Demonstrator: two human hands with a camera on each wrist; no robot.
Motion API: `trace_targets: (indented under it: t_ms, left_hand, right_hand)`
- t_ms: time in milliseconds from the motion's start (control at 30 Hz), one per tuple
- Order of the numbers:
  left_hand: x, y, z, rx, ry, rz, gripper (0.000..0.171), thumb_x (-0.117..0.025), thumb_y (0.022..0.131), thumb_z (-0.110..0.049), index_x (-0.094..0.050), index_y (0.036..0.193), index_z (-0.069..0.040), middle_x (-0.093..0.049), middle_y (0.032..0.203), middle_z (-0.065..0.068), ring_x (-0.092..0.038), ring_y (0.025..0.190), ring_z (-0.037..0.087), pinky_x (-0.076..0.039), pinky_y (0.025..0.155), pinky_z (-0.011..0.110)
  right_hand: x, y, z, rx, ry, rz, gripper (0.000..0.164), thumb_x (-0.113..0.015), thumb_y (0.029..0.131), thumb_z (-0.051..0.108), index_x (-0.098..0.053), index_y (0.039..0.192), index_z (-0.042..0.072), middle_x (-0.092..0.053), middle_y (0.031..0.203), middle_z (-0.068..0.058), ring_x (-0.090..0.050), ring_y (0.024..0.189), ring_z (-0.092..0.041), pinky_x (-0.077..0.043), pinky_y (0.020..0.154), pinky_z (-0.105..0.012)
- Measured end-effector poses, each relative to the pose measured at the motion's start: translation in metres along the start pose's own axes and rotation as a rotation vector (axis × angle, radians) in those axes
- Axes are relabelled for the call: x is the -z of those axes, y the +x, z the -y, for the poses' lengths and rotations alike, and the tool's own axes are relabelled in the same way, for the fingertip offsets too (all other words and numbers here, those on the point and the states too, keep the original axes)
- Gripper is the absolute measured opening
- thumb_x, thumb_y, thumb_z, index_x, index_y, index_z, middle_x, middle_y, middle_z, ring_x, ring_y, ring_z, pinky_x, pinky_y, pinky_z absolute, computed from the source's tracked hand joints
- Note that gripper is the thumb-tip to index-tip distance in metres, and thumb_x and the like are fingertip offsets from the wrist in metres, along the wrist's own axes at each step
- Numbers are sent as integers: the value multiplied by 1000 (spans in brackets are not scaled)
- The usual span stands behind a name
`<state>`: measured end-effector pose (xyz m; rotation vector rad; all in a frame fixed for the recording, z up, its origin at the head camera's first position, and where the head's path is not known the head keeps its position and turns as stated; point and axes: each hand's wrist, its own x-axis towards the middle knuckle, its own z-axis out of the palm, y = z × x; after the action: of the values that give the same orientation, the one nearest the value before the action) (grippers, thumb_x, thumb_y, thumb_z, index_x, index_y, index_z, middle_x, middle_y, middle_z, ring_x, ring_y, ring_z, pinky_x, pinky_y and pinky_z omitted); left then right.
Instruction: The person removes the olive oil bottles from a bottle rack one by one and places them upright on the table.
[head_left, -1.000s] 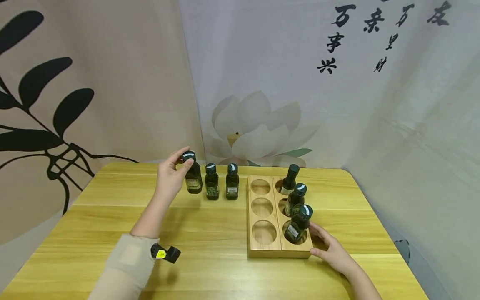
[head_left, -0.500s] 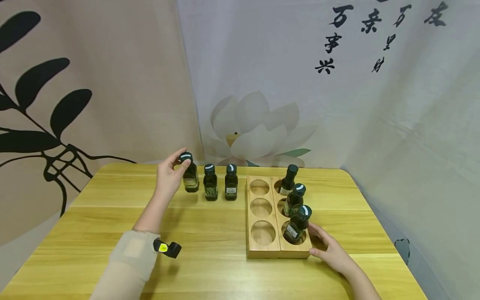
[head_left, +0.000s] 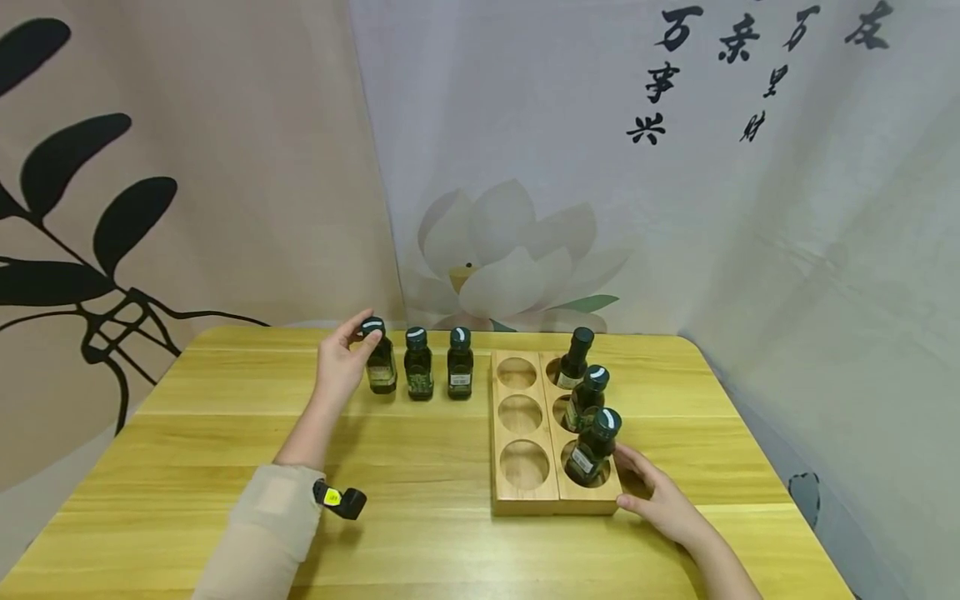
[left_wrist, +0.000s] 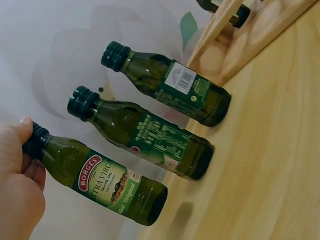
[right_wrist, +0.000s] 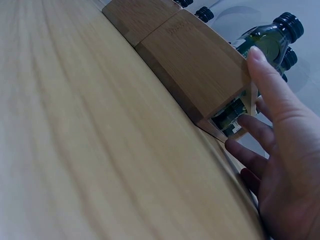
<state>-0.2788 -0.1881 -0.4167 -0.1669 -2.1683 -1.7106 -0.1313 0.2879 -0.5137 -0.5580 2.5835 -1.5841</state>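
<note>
My left hand (head_left: 339, 368) pinches a small green olive oil bottle (left_wrist: 107, 182) by its dark cap between thumb and fingers. The bottle hangs close over the table, near upright in the head view, its label facing the left wrist camera. Two like bottles stand beside it, a middle bottle (head_left: 418, 367) and a right bottle (head_left: 460, 367). My right hand (head_left: 663, 504) is at the near right corner of a wooden rack (head_left: 528, 507), fingers loosely bent. In the right wrist view its thumb lies at the rack's edge, beside the open end.
The rack has two columns of round holes. Its right column holds a slim dark bottle (head_left: 575, 358), a bottle (head_left: 588, 400) in the middle hole and a bottle (head_left: 592, 450) nearest me, all leaning. A printed curtain (head_left: 480, 125) hangs behind the table (head_left: 420, 550).
My left hand has brought its olive oil bottle slightly lower, toward the table. My right hand has stayed at the rack's corner, and the head view has shifted a little.
</note>
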Motion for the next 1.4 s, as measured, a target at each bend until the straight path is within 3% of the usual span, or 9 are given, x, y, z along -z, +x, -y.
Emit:
trace_targets:
  t_ms: [633,833,933,1033,1300,1400]
  left_hand:
    - [-2,-3,23,62,27,2,46,-65,92,-17,-55,134,-2,-56,127,19,-51,103,24,-44,72,13]
    - [-1,-2,22,58,32,-2,47,-66,92,-17,-54,134,-2,-57,129,16,-51,111,27,-44,90,31]
    - [0,-1,16,4,28,-4,47,-67,91,-15,-54,133,0,-58,129,15,-49,118,29,-38,99,41]
    - [2,-1,5,-33,31,-7,47,-68,90,-15,-54,133,-1,-59,128,14,-48,122,28,-34,102,43]
    - [-6,-16,-53,-117,-4,5,46,-67,90,-5,-52,132,6,-56,128,23,-48,121,36,-32,104,49]
    - [-15,-17,-53,-159,-37,17,47,-68,88,-2,-54,132,3,-58,127,19,-50,121,30,-33,104,45]
  right_hand:
    - [0,1,3,9,-2,10,71,-69,87,4,-32,147,2,-45,140,-22,-40,125,-4,-27,99,-16]
    - [0,1,3,12,-7,15,70,-69,87,4,-32,147,3,-46,140,-22,-42,126,-9,-28,100,-16]
    - [0,1,3,9,-5,14,70,-69,87,4,-32,147,3,-45,140,-22,-41,126,-8,-28,100,-16]
    - [0,1,3,7,-4,10,70,-69,87,4,-32,147,2,-45,140,-22,-40,125,-4,-27,99,-15]
    - [1,1,0,45,-10,13,70,-69,86,2,-33,146,1,-45,139,-23,-41,125,-4,-29,100,-15]
    - [1,0,0,54,-4,16,70,-68,86,1,-33,146,0,-45,139,-24,-41,125,-3,-29,99,-15]
